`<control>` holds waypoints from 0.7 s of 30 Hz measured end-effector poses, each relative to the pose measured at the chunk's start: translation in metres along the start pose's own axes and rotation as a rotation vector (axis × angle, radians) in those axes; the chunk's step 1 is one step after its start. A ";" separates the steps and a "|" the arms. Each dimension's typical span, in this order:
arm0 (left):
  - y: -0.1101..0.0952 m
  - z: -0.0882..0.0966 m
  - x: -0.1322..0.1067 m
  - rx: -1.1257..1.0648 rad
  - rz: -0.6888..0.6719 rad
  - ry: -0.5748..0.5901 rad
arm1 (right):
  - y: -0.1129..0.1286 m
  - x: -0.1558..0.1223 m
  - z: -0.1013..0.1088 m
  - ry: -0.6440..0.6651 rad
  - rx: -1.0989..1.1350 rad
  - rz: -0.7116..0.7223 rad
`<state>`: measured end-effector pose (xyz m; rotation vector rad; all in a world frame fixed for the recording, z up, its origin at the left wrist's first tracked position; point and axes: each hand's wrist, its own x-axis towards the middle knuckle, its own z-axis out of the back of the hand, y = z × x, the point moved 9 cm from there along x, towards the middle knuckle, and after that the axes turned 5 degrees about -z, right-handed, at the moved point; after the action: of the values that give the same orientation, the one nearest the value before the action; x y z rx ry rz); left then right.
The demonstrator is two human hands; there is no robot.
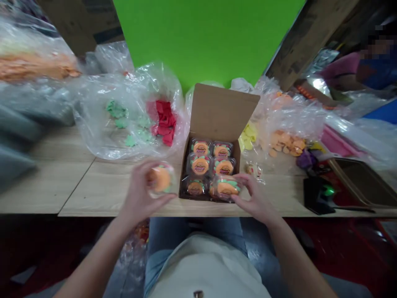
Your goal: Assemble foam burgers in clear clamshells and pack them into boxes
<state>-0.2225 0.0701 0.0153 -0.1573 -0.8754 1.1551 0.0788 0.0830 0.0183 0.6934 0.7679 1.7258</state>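
Note:
An open cardboard box stands in front of me with its lid raised. Inside sit several clear plastic packs holding orange, burger-like pieces with green edges. Left of the box, my left hand grips another such clear pack, slightly blurred. Over the box's front right corner, my right hand has its thumb and fingers closed around a clear burger pack. That pack is tilted, and whether it rests on the packs below I cannot tell.
A clear bag with green and red pieces lies left of the box. Yellow pieces and orange pieces in plastic lie to the right, near a small wrapped item. A black device glows green. Another person is at far right.

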 end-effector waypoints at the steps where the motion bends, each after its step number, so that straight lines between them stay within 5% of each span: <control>1: -0.026 -0.021 0.006 -0.014 -0.035 0.077 | 0.005 0.003 -0.007 0.026 -0.061 0.064; 3: -0.062 -0.053 0.013 0.005 -0.099 0.204 | 0.011 0.005 -0.012 0.033 -0.179 0.172; 6: -0.081 -0.077 0.014 0.110 -0.180 0.351 | 0.008 0.000 -0.001 -0.045 -0.358 0.258; 12: -0.079 -0.073 0.008 0.075 -0.197 0.474 | -0.008 -0.013 0.016 -0.066 -0.405 0.259; 18: -0.082 -0.060 0.022 0.078 -0.306 0.328 | -0.005 -0.008 0.015 -0.052 -0.415 0.219; 21: -0.082 -0.068 0.024 0.040 -0.315 0.389 | -0.005 -0.004 0.011 -0.026 -0.440 0.218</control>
<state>-0.1136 0.0764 0.0257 -0.1958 -0.5096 0.8096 0.0912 0.0819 0.0203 0.5060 0.2811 1.9920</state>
